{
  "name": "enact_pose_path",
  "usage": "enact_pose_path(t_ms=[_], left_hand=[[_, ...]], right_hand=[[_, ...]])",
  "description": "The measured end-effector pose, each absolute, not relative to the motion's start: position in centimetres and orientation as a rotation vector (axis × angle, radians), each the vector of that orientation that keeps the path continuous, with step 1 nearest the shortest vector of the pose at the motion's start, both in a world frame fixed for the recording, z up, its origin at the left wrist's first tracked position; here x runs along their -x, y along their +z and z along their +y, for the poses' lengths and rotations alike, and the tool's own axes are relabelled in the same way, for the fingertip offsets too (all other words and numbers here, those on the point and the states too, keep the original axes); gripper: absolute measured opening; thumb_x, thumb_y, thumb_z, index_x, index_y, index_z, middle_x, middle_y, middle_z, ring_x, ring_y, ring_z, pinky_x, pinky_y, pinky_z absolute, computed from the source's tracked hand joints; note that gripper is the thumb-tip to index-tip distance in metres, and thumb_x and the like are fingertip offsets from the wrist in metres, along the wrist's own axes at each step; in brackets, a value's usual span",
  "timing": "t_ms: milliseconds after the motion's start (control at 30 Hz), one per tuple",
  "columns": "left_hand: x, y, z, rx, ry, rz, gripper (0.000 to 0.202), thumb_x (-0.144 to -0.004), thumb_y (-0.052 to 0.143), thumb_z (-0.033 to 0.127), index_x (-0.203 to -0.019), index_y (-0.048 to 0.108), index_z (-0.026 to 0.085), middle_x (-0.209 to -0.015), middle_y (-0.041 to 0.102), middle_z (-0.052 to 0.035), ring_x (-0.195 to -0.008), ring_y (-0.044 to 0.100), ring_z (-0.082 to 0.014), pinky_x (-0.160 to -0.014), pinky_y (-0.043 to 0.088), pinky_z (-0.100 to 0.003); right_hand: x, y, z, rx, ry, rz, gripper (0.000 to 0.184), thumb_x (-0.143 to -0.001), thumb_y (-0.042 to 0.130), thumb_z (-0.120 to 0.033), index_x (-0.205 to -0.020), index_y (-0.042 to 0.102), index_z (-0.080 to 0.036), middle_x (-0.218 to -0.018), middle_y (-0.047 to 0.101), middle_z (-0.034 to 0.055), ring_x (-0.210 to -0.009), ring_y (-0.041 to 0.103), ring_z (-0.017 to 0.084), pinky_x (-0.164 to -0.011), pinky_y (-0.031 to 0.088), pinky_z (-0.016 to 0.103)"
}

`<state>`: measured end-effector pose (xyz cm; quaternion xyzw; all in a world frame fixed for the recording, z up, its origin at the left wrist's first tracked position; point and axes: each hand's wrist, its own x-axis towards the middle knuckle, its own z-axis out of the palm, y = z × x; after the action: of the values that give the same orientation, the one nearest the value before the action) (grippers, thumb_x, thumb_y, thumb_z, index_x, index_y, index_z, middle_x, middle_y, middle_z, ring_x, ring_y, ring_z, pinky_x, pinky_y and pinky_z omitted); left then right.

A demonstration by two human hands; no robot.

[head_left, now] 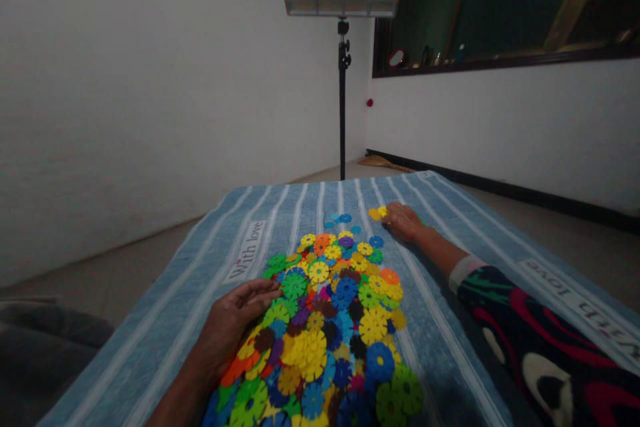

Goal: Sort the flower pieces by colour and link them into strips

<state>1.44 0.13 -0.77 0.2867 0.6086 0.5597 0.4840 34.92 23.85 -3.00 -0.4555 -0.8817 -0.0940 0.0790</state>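
Viewing from the head camera, the person's right hand (pixel 403 221) is the nearer one to the small group of yellow discs (pixel 382 211) at the far end of the table. These discs lie at the fingertips, on the left side of that hand, apart from the main pile (pixel 316 340). A disc is round and offers no long axis; the pile itself is longest from the near end of the table toward the far end, with the right hand beyond its far right edge. The right fingers are bent and close together over the yellow discs; whether they grip one cannot be told. The left hand (pixel 231 320) rests along the pile's left edge, fingers extended forward and thumb slightly parted, tips beside a green disc (pixel 295 285); a hold there cannot be confirmed. The discs are flat, with notched rims like flowers, in yellow, green, blue, orange, purple and brown, overlapping at many angles. A few blue discs (pixel 343 219) lie just past the pile on the striped cloth (pixel 165 320).
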Motion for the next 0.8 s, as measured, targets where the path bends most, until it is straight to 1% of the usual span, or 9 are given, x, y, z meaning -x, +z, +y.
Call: enact_pose_path(t_ms=[133, 233, 333, 433, 533, 600, 700, 800], left_hand=[[-1.4, -1.0, 0.2, -0.707, 1.351, 1.482, 0.039, -0.048, 0.087, 0.024, -0.083, 0.072, 0.015, -0.092, 0.077, -0.0089, -0.082, 0.073, -0.0218, -0.065, 0.057, -0.023], [-1.2, -1.1, 0.2, -0.706, 1.358, 1.474, 0.038, -0.048, 0.087, 0.022, -0.082, 0.072, 0.016, -0.093, 0.077, -0.0095, -0.087, 0.073, -0.0235, -0.066, 0.058, -0.023], [-1.1, -1.1, 0.2, -0.711, 1.369, 1.472, 0.038, -0.048, 0.087, 0.021, -0.082, 0.072, 0.016, -0.095, 0.077, -0.0097, -0.091, 0.072, -0.0248, -0.068, 0.058, -0.024], [-1.3, -0.7, 0.1, -0.710, 1.358, 1.481, 0.038, -0.048, 0.087, 0.022, -0.082, 0.072, 0.016, -0.092, 0.077, -0.0082, -0.084, 0.073, -0.0223, -0.067, 0.058, -0.024], [-1.7, -0.2, -0.1, -0.702, 1.342, 1.507, 0.038, -0.047, 0.088, 0.023, -0.080, 0.072, 0.015, -0.086, 0.077, -0.0066, -0.075, 0.073, -0.0197, -0.063, 0.058, -0.022], [-1.8, -0.1, -0.1, -0.709, 1.339, 1.506, 0.039, -0.046, 0.089, 0.024, -0.080, 0.072, 0.015, -0.085, 0.078, -0.0066, -0.074, 0.072, -0.0192, -0.062, 0.057, -0.021], [-1.6, -0.3, 0.0, -0.728, 1.341, 1.488, 0.040, -0.046, 0.088, 0.025, -0.082, 0.072, 0.015, -0.090, 0.078, -0.0074, -0.078, 0.073, -0.0198, -0.064, 0.057, -0.021], [-1.3, -0.7, 0.1, -0.722, 1.344, 1.493, 0.041, -0.047, 0.087, 0.025, -0.083, 0.071, 0.016, -0.096, 0.077, -0.0083, -0.085, 0.073, -0.0221, -0.067, 0.058, -0.022]], right_hand=[[-34.3, -2.8, 22.8, 1.262, -0.226, -2.616, 0.022, -0.088, 0.052, -0.024, -0.092, 0.073, -0.020, -0.106, 0.061, 0.0124, -0.107, 0.049, 0.025, -0.088, 0.036, 0.033], [-33.2, -2.5, 21.3, 1.082, -0.101, -2.675, 0.022, -0.087, 0.055, -0.031, -0.095, 0.073, -0.021, -0.112, 0.060, 0.0104, -0.109, 0.050, 0.024, -0.094, 0.036, 0.034], [-31.9, -2.4, 19.8, 1.018, 0.022, -2.682, 0.023, -0.086, 0.059, -0.036, -0.098, 0.072, -0.022, -0.112, 0.061, 0.0082, -0.107, 0.051, 0.023, -0.093, 0.037, 0.032], [-30.9, -2.6, 19.2, 1.014, 0.051, -2.699, 0.023, -0.084, 0.062, -0.039, -0.088, 0.073, -0.018, -0.106, 0.062, 0.0088, -0.100, 0.052, 0.023, -0.087, 0.038, 0.031], [-30.4, -2.9, 19.5, 0.978, 0.105, -2.725, 0.024, -0.081, 0.065, -0.037, -0.076, 0.071, -0.014, -0.097, 0.062, 0.0104, -0.094, 0.054, 0.022, -0.083, 0.039, 0.032], [-30.3, -3.2, 19.8, 0.962, 0.153, -2.712, 0.023, -0.080, 0.067, -0.036, -0.073, 0.070, -0.014, -0.095, 0.063, 0.0108, -0.092, 0.054, 0.022, -0.082, 0.040, 0.032], [-30.4, -3.5, 20.2, 0.946, 0.185, -2.686, 0.018, -0.080, 0.066, -0.032, -0.076, 0.070, -0.014, -0.097, 0.064, 0.0103, -0.093, 0.056, 0.021, -0.082, 0.041, 0.031], [-30.8, -3.3, 20.5, 0.934, 0.278, -2.635, 0.011, -0.080, 0.063, -0.023, -0.078, 0.071, -0.016, -0.095, 0.067, 0.0073, -0.091, 0.058, 0.018, -0.082, 0.042, 0.028]])
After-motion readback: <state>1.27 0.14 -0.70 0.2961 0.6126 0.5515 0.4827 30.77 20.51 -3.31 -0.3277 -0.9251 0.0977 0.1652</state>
